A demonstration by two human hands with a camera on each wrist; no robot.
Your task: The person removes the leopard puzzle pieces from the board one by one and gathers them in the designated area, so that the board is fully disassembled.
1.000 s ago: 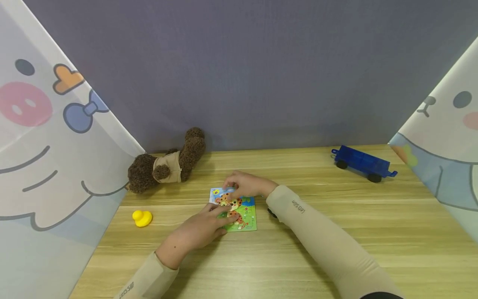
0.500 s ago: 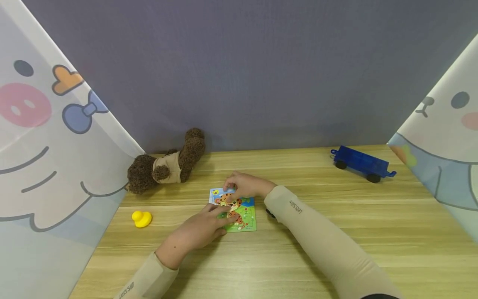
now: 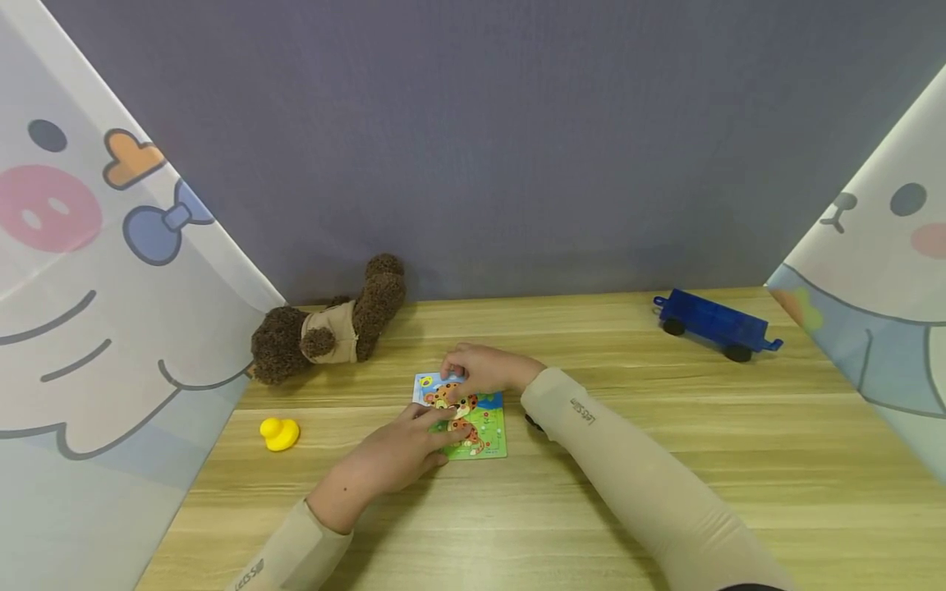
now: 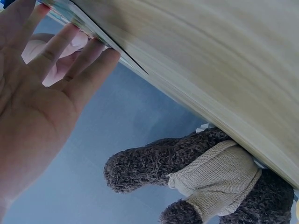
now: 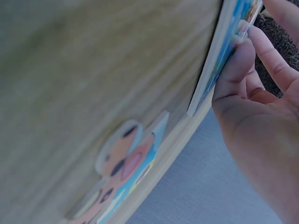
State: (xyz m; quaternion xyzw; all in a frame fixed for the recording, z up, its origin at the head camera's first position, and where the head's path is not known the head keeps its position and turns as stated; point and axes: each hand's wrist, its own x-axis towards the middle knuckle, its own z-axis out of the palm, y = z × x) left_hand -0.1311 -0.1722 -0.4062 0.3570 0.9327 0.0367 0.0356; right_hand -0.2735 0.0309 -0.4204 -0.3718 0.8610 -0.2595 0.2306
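Observation:
In the head view a small jigsaw puzzle (image 3: 493,439) with a spotted leopard on green and blue lies flat on the table. My left hand (image 3: 395,451) reaches over its lower left side, fingers extended and tips resting on the picture. The left wrist view shows those straight fingers (image 4: 91,70) touching the puzzle's face. At the puzzle's top edge my right hand (image 3: 484,368) has bent fingers. Its thumb (image 5: 238,60) and index fingertip come together at the surface, pinching what seems to be a puzzle piece, mostly hidden by the fingers.
A loose puzzle piece (image 5: 121,172) lies beside the puzzle in the right wrist view. A brown teddy bear (image 3: 332,331) lies back left, with a yellow rubber duck (image 3: 280,434) nearer. A blue toy wagon (image 3: 713,320) stands back right. A grey wall (image 3: 517,164) closes the back.
Both hands stay almost in place on the puzzle. The right wrist has drawn very slightly left; the other objects have not visibly moved on the table.

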